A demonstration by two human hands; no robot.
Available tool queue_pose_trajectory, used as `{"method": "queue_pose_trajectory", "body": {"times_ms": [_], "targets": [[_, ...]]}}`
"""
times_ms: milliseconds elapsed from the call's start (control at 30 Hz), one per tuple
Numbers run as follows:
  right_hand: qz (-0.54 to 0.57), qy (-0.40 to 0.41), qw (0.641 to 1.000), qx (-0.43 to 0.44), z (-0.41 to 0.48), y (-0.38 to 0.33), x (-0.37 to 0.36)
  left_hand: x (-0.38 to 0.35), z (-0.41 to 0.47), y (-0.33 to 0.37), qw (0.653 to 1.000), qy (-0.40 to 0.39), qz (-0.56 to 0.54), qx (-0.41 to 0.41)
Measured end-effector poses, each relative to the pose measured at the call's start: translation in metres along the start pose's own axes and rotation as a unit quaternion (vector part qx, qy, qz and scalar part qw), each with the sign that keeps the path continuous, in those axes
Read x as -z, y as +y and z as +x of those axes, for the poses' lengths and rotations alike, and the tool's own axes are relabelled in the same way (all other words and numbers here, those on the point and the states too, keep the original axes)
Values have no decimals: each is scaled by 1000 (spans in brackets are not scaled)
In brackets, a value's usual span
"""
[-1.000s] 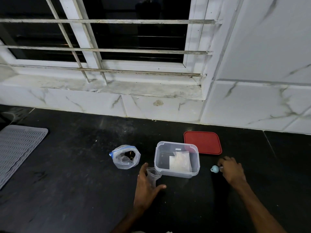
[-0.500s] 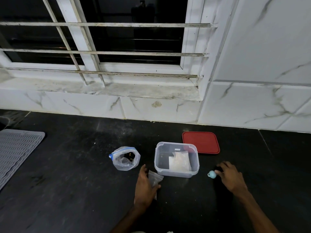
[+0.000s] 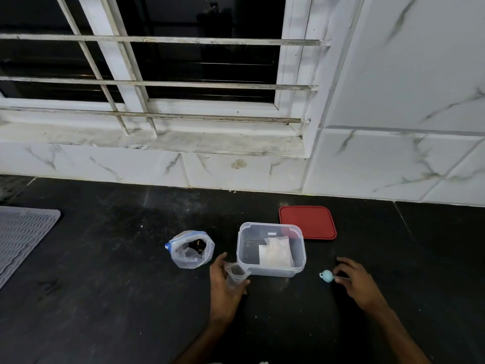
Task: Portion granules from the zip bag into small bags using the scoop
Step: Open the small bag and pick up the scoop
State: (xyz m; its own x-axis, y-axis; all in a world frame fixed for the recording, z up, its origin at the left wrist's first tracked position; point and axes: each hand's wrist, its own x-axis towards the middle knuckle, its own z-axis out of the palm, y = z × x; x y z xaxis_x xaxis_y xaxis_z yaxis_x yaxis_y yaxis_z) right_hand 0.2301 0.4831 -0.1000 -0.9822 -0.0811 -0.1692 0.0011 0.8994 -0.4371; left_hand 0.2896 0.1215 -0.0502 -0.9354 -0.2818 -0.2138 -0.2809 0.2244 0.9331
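On the black counter stands an open zip bag [image 3: 191,248] with a blue seal strip and dark granules inside. My left hand [image 3: 225,290] holds a small clear bag [image 3: 235,275] with its mouth open, just right of the zip bag. A clear plastic box [image 3: 271,249] behind it contains a filled small bag [image 3: 275,254] of pale granules. My right hand [image 3: 357,281] grips the handle of a light blue scoop [image 3: 327,275], whose bowl points left, low over the counter to the right of the box.
A red lid [image 3: 307,222] lies flat behind the box near the tiled wall. A grey ribbed mat [image 3: 21,235] covers the counter's far left. A barred window and its sill run along the back.
My left hand has opened the small bag's mouth and held it upright. My right hand with the scoop has drifted slightly towards me; the view has shifted a little.
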Motion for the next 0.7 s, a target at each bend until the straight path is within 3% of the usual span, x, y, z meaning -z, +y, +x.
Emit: {"method": "queue_pose_trajectory", "body": {"times_ms": [233, 367, 433, 567, 700], "targets": [[-115, 21, 992, -37, 1, -12, -12, 1, -1, -4, 998, -52, 29, -15], [20, 106, 994, -7, 0, -7, -13, 7, -3, -11, 996, -75, 40, -24], [78, 83, 993, 13, -4, -4, -9, 9, -1, -12, 995, -80, 44, -28], [26, -35, 998, 54, -10, 1, -2, 10, 1, -13, 993, -92, 60, -52], [30, -30, 998, 43, -11, -8, 2, 10, 4, -13, 987, -116, 62, -94]]}}
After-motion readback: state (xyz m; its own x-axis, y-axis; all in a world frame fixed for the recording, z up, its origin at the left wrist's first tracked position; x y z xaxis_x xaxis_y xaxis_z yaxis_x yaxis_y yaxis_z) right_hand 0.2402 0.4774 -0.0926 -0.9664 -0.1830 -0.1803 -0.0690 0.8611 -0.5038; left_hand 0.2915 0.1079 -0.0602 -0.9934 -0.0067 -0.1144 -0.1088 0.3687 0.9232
